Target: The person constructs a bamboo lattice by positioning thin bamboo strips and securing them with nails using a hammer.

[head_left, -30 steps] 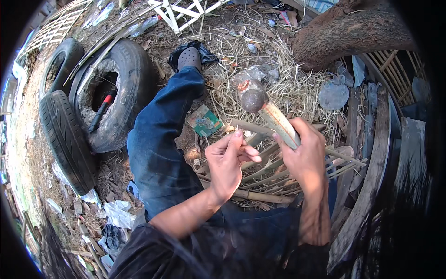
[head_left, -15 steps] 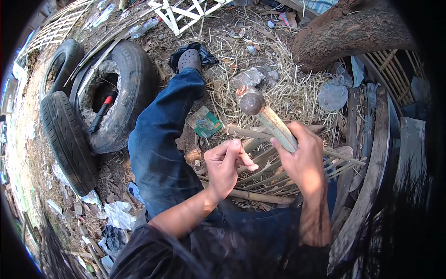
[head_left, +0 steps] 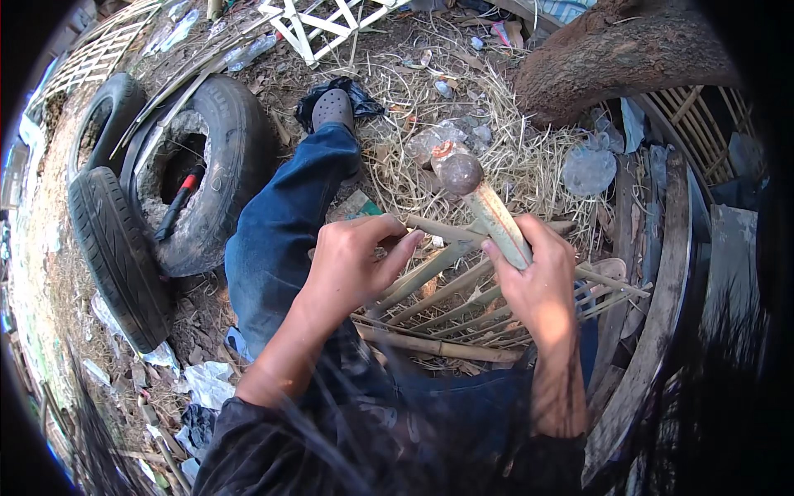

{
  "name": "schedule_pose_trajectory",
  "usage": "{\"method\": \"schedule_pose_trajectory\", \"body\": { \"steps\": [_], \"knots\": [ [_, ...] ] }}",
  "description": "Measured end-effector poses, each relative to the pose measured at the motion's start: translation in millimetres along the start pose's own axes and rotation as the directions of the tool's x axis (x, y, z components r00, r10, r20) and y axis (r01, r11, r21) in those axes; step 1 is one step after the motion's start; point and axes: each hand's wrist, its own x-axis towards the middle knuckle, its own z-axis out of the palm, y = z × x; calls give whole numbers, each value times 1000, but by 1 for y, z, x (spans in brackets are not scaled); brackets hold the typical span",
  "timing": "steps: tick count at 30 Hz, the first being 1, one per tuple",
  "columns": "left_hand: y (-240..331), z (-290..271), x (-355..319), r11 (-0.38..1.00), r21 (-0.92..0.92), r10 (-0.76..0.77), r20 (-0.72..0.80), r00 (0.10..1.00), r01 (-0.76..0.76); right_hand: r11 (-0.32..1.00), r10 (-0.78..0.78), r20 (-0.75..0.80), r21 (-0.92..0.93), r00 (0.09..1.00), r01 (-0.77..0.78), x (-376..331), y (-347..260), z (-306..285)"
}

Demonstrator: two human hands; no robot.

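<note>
In my right hand (head_left: 542, 273) is a hammer (head_left: 460, 175) with a rounded, rusty metal head and a pale, flat-sided handle. Its head points up and away from me. My left hand (head_left: 351, 256) has its fingers curled in at the left end of a bamboo crosspiece (head_left: 442, 229); what they pinch, if anything, is hidden. Below both hands lies a frame of bamboo slats (head_left: 447, 310), spread across my lap, with a thicker bamboo pole (head_left: 447, 345) along its near side.
Old tyres (head_left: 236, 157) stand at the left, one holding a red-and-black handled tool (head_left: 179, 202). My leg (head_left: 281, 223) stretches forward. A thick tree trunk (head_left: 620, 70) leans in at the far right, over straw-like shavings (head_left: 496, 124). Wooden planks (head_left: 662, 281) run along the right.
My left hand has moved up and left, turning its back upward, to the end of the bamboo crosspiece. The hammer head has dipped slightly to the right.
</note>
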Motion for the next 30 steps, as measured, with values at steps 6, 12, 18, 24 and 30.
{"method": "schedule_pose_trajectory", "body": {
  "steps": [6, 12, 18, 24, 30],
  "knots": [
    [10, 27, -24, 731, -580, -417, 36, 908, 359, 1000, -11, -5, 4, 1000, 11, 1, -3, 7],
    [12, 39, -30, 359, -853, -471, 184, 863, 378, 993, 112, 65, 33, 992, -114, 2, -6, -1],
    [-16, -35, 5, 956, 141, 210, 286, 935, -258, 999, -48, 34, 14, 998, 47, -1, -10, 6],
    [21, 44, -43, -32, -938, -615, 290, 733, 344, 1000, 4, 51, 13, 999, -5, -2, -9, 8],
    [-10, -3, -23, 833, -493, -191, 172, 966, 252, 998, 28, 39, 46, 999, -30, -5, -10, -2]
  ]
}}
